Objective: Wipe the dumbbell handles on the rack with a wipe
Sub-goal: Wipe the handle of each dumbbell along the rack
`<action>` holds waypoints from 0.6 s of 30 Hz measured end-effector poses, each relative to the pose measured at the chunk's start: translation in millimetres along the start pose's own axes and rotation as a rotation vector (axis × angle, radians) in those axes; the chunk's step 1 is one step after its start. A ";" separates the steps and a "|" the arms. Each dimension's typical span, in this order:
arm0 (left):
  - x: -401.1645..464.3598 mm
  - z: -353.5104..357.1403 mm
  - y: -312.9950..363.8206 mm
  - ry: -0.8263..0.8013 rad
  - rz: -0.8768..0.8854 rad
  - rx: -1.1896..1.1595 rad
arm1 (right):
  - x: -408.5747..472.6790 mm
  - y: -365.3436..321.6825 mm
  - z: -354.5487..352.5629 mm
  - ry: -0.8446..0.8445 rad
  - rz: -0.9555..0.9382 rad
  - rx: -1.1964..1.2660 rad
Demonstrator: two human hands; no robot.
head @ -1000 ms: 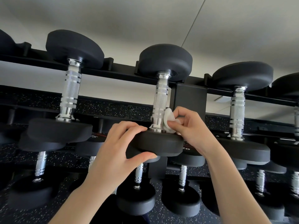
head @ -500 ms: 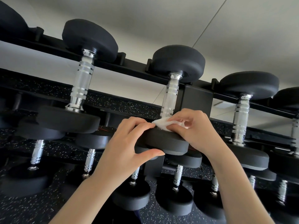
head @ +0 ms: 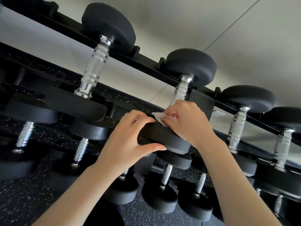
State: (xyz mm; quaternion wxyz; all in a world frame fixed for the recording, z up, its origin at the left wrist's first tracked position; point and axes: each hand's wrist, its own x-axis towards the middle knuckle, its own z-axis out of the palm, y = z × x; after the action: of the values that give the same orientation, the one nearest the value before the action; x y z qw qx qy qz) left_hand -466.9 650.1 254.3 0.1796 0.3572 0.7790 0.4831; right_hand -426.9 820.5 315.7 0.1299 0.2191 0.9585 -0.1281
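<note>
A black dumbbell with a knurled chrome handle (head: 180, 91) lies across the top tier of the black rack (head: 202, 101), in the middle of the view. My left hand (head: 128, 136) grips the rim of its near weight head (head: 164, 139), fingers over the top and thumb underneath. My right hand (head: 187, 123) wraps the lower end of the handle and holds a white wipe (head: 158, 117) against it. The wipe pokes out to the left between my fingers. The bottom of the handle is hidden by my right hand.
Other dumbbells lie on the top tier to the left (head: 94, 67) and right (head: 236, 126). Lower tiers hold several smaller dumbbells (head: 166, 176). A black speckled floor (head: 32, 201) lies below, and a pale wall fills the background behind the rack.
My right hand slid down the handle to its base and closed around it with the wipe. The view swung and tilted, shifting the rack rightward. My left hand kept its grip.
</note>
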 end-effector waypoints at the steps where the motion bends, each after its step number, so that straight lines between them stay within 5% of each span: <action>1: 0.0 0.2 -1.0 0.002 0.006 0.001 | 0.7 -3.0 -1.6 -0.022 0.005 -0.032; 9: 1.0 4.1 -4.0 0.026 0.017 -0.038 | 5.3 -22.3 -13.5 -0.180 0.110 -0.155; 18: 2.5 1.2 -4.2 0.009 0.014 -0.011 | 16.7 -20.1 -1.8 0.073 0.057 -0.326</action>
State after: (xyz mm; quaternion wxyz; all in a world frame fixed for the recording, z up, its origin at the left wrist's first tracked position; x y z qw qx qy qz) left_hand -469.5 651.4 250.1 0.1747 0.3592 0.7746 0.4903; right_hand -450.9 810.0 316.1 0.1326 0.2269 0.9640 0.0408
